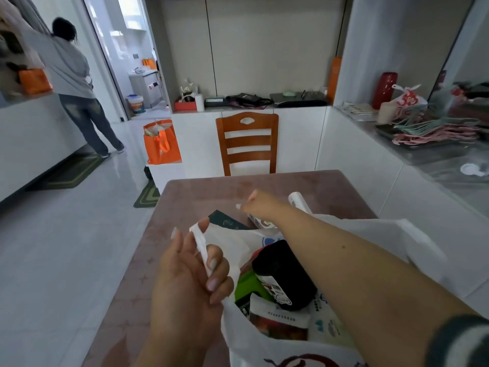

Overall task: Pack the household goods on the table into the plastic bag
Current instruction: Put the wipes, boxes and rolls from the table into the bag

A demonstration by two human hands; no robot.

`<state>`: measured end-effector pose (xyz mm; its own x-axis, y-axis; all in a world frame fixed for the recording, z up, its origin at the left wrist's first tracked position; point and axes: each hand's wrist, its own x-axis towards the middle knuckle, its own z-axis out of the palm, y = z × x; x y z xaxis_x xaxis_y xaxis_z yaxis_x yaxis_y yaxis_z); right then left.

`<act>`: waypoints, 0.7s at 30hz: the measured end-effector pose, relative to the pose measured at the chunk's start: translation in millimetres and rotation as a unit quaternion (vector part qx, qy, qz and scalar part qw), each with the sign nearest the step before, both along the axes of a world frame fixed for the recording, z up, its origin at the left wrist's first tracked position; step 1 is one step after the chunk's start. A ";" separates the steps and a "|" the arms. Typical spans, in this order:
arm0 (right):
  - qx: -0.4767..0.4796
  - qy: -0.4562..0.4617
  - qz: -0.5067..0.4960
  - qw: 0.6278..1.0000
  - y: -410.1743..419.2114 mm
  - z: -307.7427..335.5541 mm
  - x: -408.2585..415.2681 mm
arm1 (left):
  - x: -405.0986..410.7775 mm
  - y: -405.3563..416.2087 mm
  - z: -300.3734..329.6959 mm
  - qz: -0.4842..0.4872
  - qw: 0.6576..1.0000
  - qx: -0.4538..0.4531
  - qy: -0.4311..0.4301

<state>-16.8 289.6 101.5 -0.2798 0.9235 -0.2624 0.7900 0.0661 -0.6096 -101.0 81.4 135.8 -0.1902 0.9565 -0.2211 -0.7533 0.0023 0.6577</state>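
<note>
I am standing in a home, in its dining area. A wooden chair (247, 143) is sitting tucked against the far edge of my desk (201, 192), white cabinets (291, 139) are lining the walls, and clothes hangers (434, 131) are lying heaped on the side counter (434, 157). An orange shopping bag (162, 144) is resting on the tiled floor (66, 234), a doorway is opening onto a bathroom (137, 83), and another person (76, 83) is standing there.
</note>
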 end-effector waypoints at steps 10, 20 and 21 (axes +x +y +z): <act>-0.081 -0.205 0.113 0.969 32.5 -72.4 -43.7 | -11.0 30.7 -21.1 0.031 0.999 -0.023 0.028; 0.039 -0.245 0.109 0.963 34.5 -115.1 -60.0 | -16.4 35.8 -26.2 0.046 0.998 -0.035 0.026; 0.036 -0.217 0.097 0.971 34.6 -111.0 -59.8 | -17.4 35.2 -26.2 0.048 0.998 -0.037 0.028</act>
